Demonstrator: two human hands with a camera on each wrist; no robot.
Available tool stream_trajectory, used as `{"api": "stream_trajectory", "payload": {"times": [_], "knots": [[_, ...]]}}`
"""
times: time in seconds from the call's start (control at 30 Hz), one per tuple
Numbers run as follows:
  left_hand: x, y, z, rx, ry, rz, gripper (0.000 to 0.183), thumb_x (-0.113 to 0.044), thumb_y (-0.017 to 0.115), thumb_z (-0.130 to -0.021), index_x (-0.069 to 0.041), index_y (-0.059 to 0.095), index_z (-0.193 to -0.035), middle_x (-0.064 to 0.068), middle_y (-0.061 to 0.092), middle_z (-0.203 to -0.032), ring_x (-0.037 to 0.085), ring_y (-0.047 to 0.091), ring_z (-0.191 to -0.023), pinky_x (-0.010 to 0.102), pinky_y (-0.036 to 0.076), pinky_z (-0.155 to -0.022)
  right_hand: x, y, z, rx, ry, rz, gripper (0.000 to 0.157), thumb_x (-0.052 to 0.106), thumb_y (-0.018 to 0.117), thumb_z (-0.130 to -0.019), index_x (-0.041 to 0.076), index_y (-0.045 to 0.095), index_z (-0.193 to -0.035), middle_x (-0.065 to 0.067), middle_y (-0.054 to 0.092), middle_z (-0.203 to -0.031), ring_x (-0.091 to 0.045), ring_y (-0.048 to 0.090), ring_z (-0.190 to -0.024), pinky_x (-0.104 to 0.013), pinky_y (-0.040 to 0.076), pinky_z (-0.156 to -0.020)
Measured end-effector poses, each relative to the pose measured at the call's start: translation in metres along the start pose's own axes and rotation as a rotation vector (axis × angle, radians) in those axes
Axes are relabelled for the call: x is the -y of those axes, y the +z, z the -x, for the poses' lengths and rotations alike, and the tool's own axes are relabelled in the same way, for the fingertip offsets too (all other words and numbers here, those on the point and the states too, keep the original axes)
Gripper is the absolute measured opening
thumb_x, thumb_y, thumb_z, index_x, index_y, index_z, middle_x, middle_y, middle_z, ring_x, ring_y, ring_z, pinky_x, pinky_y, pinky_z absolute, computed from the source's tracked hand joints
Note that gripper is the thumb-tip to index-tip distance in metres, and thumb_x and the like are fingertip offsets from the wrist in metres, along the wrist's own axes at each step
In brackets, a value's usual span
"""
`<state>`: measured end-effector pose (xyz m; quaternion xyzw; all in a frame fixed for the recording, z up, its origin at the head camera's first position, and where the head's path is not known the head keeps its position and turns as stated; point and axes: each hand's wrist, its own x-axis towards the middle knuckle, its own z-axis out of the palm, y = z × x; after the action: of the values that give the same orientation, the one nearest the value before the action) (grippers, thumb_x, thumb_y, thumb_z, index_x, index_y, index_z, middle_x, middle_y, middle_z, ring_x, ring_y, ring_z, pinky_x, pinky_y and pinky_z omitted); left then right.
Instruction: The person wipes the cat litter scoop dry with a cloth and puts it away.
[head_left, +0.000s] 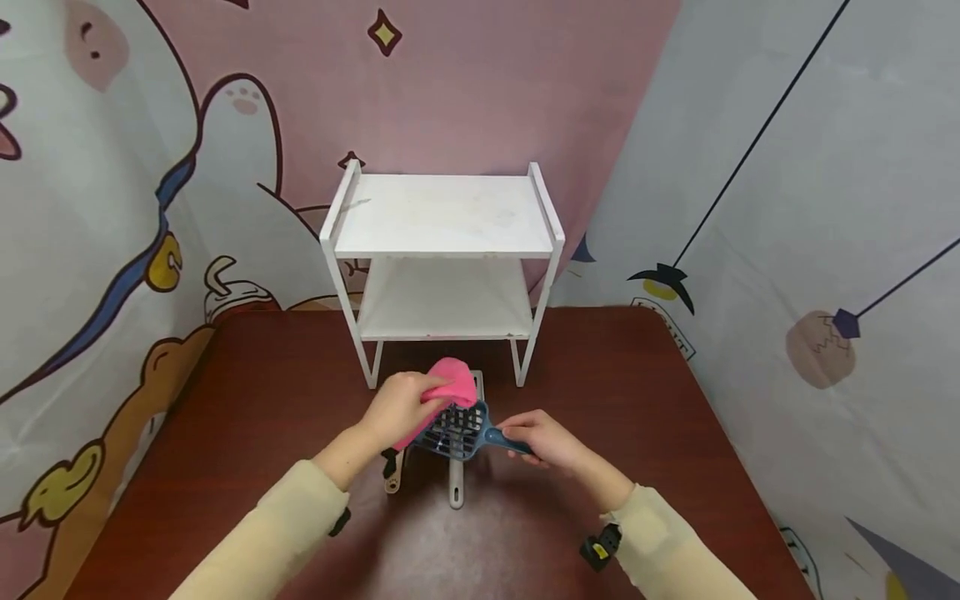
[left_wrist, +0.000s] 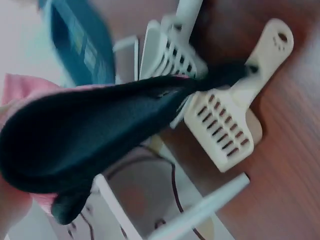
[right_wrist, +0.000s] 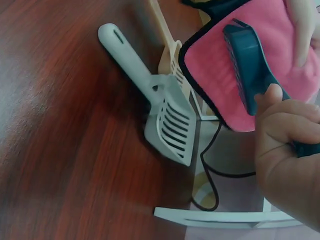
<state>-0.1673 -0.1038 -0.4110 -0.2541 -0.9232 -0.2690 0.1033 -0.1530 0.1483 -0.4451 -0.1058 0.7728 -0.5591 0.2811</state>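
My left hand (head_left: 397,407) holds a pink cloth (head_left: 452,383) against the slotted head of a blue litter scoop (head_left: 471,437). The right hand (head_left: 551,440) grips that scoop by its handle and keeps it above the table. Black edging runs round the cloth (right_wrist: 215,70), and its dark side (left_wrist: 100,130) faces the left wrist camera. Below lie a grey litter scoop (right_wrist: 175,130) and a beige litter scoop (left_wrist: 270,50), side by side on the table; in the head view both are partly hidden by the blue scoop and cloth.
A white two-tier shelf (head_left: 442,214) stands at the back of the dark red-brown table (head_left: 247,417), just behind the scoops. Patterned walls (head_left: 465,92) rise behind the table and along its sides.
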Motion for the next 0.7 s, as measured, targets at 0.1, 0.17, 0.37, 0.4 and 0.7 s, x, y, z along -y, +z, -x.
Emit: {"api": "stream_trajectory", "payload": {"times": [0.1,0.17,0.37,0.4,0.7], "knots": [[-0.007,0.013,-0.002,0.091,0.056,0.012,0.021,-0.020,0.071,-0.083,-0.012,0.073,-0.102,-0.001,0.070,-0.080,0.006,0.052,-0.066,0.020,0.040,-0.061,0.004,0.003,-0.001,-0.006,-0.031,0.006,0.028,0.011,0.046,-0.096,-0.008,0.061,-0.112,0.001,0.055,-0.060,-0.005,0.032,-0.038,-0.018,0.027,-0.038],[-0.007,0.019,-0.004,0.123,0.082,0.034,0.020,-0.018,0.071,-0.082,-0.011,0.073,-0.101,-0.001,0.072,-0.088,0.007,0.054,-0.068,0.018,0.042,-0.062,0.006,0.003,-0.001,-0.017,-0.046,0.012,0.028,0.011,0.047,-0.096,-0.007,0.062,-0.111,0.001,0.054,-0.059,-0.005,0.032,-0.038,-0.018,0.027,-0.039],[0.000,0.023,-0.005,0.165,0.152,-0.073,0.018,-0.020,0.069,-0.085,-0.014,0.072,-0.101,-0.003,0.072,-0.094,0.012,0.067,-0.085,0.025,0.052,-0.075,0.010,0.003,0.001,-0.057,-0.069,0.038,0.026,0.008,0.049,-0.096,-0.009,0.063,-0.110,0.002,0.054,-0.058,-0.006,0.032,-0.038,-0.018,0.028,-0.040],[0.001,0.023,-0.004,0.174,0.164,-0.113,0.019,-0.020,0.068,-0.085,-0.014,0.072,-0.102,-0.002,0.072,-0.097,0.013,0.067,-0.090,0.027,0.053,-0.078,0.010,0.002,0.001,-0.057,-0.072,0.043,0.026,0.008,0.049,-0.096,-0.009,0.063,-0.111,0.002,0.054,-0.059,-0.006,0.032,-0.038,-0.018,0.028,-0.040],[0.024,0.010,0.003,0.121,0.070,-0.219,0.026,-0.010,0.069,-0.083,-0.011,0.069,-0.109,0.005,0.071,-0.099,0.019,0.066,-0.093,0.032,0.053,-0.077,0.008,-0.007,0.003,-0.005,-0.068,0.002,0.029,0.010,0.047,-0.096,-0.009,0.061,-0.113,0.001,0.056,-0.060,-0.006,0.029,-0.038,-0.019,0.026,-0.040]]}}
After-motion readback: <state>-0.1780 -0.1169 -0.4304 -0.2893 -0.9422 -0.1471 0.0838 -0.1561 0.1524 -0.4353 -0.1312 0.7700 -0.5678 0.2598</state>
